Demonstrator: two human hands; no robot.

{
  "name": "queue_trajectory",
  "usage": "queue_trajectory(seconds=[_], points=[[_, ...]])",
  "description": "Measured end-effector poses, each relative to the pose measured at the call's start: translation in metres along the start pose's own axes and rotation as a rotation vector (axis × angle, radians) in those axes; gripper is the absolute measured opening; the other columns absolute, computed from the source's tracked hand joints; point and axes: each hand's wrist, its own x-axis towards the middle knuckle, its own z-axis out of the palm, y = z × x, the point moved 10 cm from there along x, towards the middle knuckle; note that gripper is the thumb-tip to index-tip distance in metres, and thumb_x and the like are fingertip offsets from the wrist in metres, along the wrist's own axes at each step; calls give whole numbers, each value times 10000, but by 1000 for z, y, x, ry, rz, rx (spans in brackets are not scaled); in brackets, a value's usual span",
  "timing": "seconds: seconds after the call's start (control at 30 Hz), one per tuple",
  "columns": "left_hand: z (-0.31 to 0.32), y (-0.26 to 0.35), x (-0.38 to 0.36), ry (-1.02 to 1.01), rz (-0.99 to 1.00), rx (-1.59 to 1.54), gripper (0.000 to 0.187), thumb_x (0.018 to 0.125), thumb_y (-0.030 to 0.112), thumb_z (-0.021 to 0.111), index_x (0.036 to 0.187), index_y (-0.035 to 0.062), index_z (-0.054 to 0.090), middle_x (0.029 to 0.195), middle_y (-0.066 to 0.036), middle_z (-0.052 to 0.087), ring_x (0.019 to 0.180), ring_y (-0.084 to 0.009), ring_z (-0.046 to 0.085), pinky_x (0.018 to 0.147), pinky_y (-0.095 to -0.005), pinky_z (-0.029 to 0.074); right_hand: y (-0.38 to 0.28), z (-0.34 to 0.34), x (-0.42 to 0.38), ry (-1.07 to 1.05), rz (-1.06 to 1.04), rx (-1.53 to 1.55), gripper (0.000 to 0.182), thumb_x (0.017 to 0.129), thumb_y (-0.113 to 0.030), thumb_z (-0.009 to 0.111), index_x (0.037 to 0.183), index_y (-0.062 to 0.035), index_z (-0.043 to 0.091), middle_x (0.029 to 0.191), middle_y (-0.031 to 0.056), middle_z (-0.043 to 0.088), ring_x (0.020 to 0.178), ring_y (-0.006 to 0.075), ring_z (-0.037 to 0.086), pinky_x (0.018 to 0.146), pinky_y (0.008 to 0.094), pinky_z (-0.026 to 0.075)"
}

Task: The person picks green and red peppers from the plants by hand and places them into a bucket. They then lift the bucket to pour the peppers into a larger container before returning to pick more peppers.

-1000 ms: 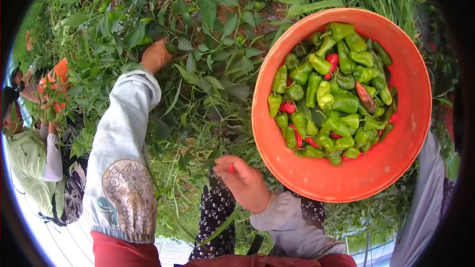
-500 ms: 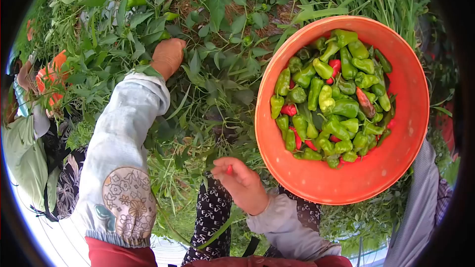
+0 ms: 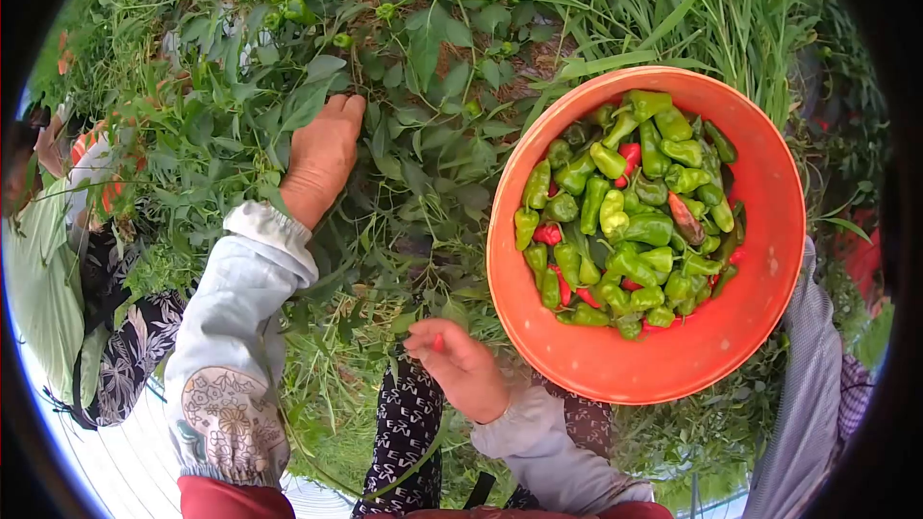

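Note:
My left hand (image 3: 324,156) reaches into the pepper plant (image 3: 423,48), its back turned up. Its fingers bend down among the leaves, so their tips and whatever they grip are hidden. Low in the middle, my right hand (image 3: 463,375) is closed with a small red pepper (image 3: 438,342) between thumb and fingers. Just to the right of that hand is an orange bucket (image 3: 654,375). Inside it lie many green peppers (image 3: 646,229) and several red ones. Small green peppers (image 3: 295,10) hang on the plants above my left hand.
Another person in a light green garment (image 3: 43,279) is at the left edge, partly behind foliage. Tall grass (image 3: 692,0) grows behind the bucket. My patterned trouser leg (image 3: 409,423) shows below, and grey mesh-like fabric (image 3: 793,375) lies along the bucket's right side.
The view has shifted, and the bucket appears slightly lower and further left. My left hand has more of its back showing above the leaves. My right hand still holds the red pepper.

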Motion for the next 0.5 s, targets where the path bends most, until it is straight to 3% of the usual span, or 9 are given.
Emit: queue_trajectory(seconds=[0.03, 0.07, 0.13, 0.2, 0.27, 0.3, 0.33, 0.4, 0.5], points=[[-19, 11, -13, 174, 130, -96, 371, 756, -19, 546, 1116, 68, 525, 1035, -132, 562, 857, -349, 588, 698, -405, 499, -1, 1, 0, -2, 16, 37, 266, 863, 3, 513, 1126, -29, 502, 967, 58, 611, 908, 103, 558, 808, 240, 448], [-29, 19, -26, 170, 130, -85, 371, 756, -19, 546, 1116, 68, 525, 1035, -132, 562, 857, -349, 588, 698, -405, 499, -5, 2, 0, -9, 16, 46, 266, 863, 3, 513, 1126, -29, 502, 967, 58, 611, 908, 103, 558, 808, 240, 448], [-64, 31, -50, 224, -14, -462, 351, 790, -73, 519, 1124, 33, 513, 1039, -140, 564, 851, -302, 593, 730, -337, 490, -11, 4, 0, -29, 39, 140, 273, 857, 12, 523, 1126, -22, 501, 956, 43, 602, 920, 95, 542, 823, 235, 436], [-84, 47, -74, 206, 18, -574, 373, 787, -68, 564, 1143, 27, 504, 1023, -139, 565, 847, -297, 596, 736, -320, 487, -25, 2, 0, -31, 14, 201, 259, 882, -53, 529, 1138, -25, 507, 920, 30, 586, 860, 90, 533, 794, 223, 430], [-102, 79, -100, 104, 107, -697, 395, 755, -67, 602, 1126, 33, 513, 1005, -140, 568, 848, -293, 604, 712, -331, 502, -14, -7, -4, 72, 227, 366, 264, 918, -151, 505, 1154, -34, 512, 889, 27, 575, 785, 92, 520, 738, 212, 424], [-106, 96, -114, 31, 210, -696, 393, 751, -42, 625, 1120, 33, 514, 1008, -143, 569, 856, -295, 607, 706, -336, 511, -13, -8, -2, 62, 166, 426, 306, 945, -227, 465, 1174, -28, 508, 904, 34, 567, 755, 98, 503, 708, 216, 418], [-108, 113, -127, -47, 316, -695, 394, 747, -16, 647, 1115, 33, 514, 1010, -146, 570, 865, -296, 609, 701, -340, 519, -13, -8, -2, 60, 163, 434, 306, 945, -227, 465, 1174, -28, 508, 904, 34, 567, 755, 98, 503, 708, 216, 418], [-116, 132, -142, -84, 398, -732, 398, 741, 22, 672, 1108, 31, 516, 1017, -145, 571, 870, -296, 609, 702, -343, 524, -24, 1, 2, 13, 105, 791, 319, 952, -220, 453, 1187, -8, 497, 937, 47, 565, 785, 99, 505, 718, 229, 422], [-119, 147, -143, -223, 467, -821, 425, 730, 98, 715, 1098, 24, 516, 1031, -147, 571, 877, -299, 609, 706, -346, 531, -19, 6, -4, 2, 165, 848, 311, 952, -203, 454, 1183, 2, 494, 978, 46, 554, 838, 104, 520, 756, 248, 440]])
